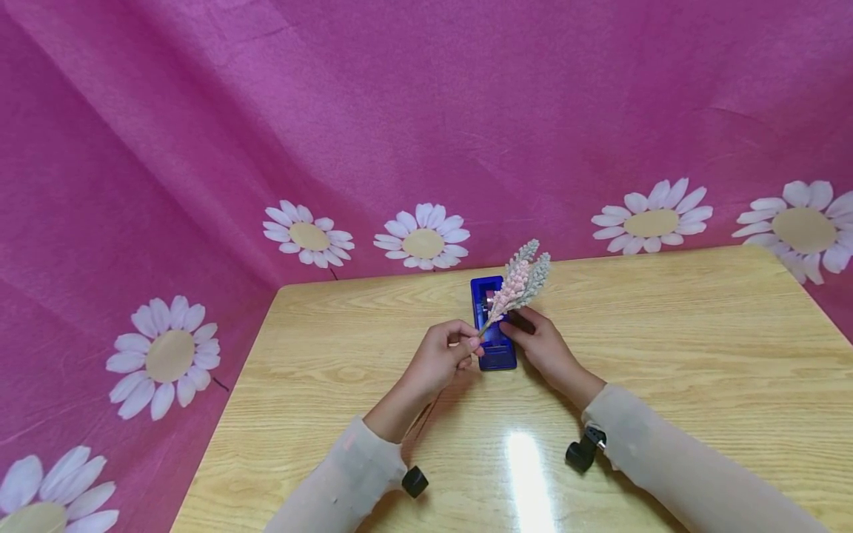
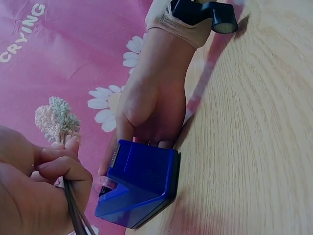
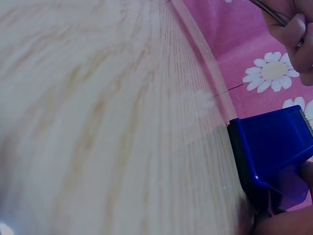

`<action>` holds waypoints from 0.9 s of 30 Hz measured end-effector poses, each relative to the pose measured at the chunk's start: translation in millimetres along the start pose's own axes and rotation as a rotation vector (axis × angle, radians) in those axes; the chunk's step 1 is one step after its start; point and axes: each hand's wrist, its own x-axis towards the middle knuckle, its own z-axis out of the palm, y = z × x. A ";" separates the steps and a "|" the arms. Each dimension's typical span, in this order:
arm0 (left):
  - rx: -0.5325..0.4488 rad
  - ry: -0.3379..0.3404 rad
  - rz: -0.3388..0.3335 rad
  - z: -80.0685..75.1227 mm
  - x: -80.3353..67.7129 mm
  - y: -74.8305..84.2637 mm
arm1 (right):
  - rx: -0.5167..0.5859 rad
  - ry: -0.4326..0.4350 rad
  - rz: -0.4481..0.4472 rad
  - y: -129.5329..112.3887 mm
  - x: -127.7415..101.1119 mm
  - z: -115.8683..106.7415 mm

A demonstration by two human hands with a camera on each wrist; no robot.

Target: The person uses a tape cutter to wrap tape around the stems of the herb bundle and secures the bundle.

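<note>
Your left hand (image 1: pixel 445 352) pinches the flower sprig (image 1: pixel 522 281) stems | right hand (image 1: pixel 541 342) grips the blue tape dispenser (image 1: pixel 494 348) on the table (image 1: pixel 666 348).

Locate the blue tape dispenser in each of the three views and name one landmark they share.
Head: the blue tape dispenser sits at centre on the wooden table, between the two hands.
Left wrist: bottom centre, with the right hand resting against its far side.
Right wrist: lower right edge, partly cut off.
Shared landmark: the pink daisy-print cloth behind the table.
</note>
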 end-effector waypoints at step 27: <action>-0.228 0.228 0.037 -30.2 -22.7 -20.0 | -0.001 -0.027 0.049 -3.1 -2.7 -4.1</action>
